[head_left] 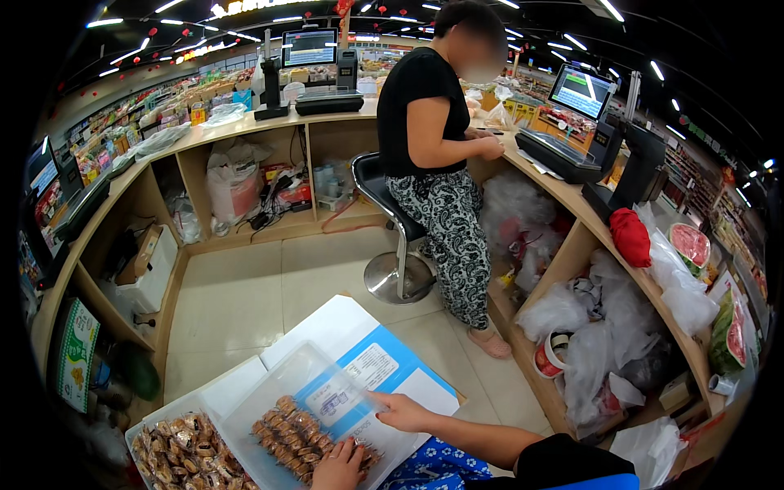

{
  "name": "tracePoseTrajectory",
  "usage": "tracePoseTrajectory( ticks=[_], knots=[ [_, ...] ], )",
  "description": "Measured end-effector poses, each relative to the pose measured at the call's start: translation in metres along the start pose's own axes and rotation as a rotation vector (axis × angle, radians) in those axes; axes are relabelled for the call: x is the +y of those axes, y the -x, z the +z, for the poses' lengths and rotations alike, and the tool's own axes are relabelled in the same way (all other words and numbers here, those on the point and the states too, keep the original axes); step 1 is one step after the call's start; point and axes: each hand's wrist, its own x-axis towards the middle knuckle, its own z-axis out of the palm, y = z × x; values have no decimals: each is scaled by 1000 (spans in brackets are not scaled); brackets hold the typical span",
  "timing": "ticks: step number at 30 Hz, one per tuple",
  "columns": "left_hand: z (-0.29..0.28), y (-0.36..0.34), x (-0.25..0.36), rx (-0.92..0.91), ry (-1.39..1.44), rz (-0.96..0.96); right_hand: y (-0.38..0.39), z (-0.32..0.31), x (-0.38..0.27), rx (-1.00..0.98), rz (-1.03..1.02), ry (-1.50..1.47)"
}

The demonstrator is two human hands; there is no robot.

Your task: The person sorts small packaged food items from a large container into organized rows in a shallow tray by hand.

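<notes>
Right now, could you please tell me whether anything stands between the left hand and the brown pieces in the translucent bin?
Nothing visible does: the left hand lies over the brown pieces inside the open translucent bin. The right hand holds the bin's right side, out of the way.

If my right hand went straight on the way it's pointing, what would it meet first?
The tub. Your right hand points left and already seems to grip the tub's right edge, so that edge comes first, though the exact depth is hard to judge.
</notes>
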Motion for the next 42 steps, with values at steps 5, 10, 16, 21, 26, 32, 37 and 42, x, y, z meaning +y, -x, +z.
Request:
tracePoseTrajectory(
  ticks=[5, 10, 16, 21, 26, 32, 37, 42],
  knots=[
    [-1, -4, 0, -2, -11, 1, -2, 0, 6, -4, 2, 9],
    [3, -2, 1, -4, -22, -4, -2, 0, 5, -18, 7, -3],
    [6, -2, -1, 5, -38, 4, 0, 1, 3, -9, -10, -10],
    [6, -4, -3, 6, -47, 7, -4, -1, 7, 0, -13, -39],
    [9, -3, -5, 5, -51, 4, -9, -2, 16, 20, -47, -26],
    [20, 6, -5, 99, -77, 18, -11, 5, 24, 59, -38, -43],
    [7, 6, 0, 50, 42, -38, -5, 5, 26, 54, -26, -207],
    [21, 19, 2, 124, 57, -97, -7, 9, 26, -21, 9, -274]
  ],
)
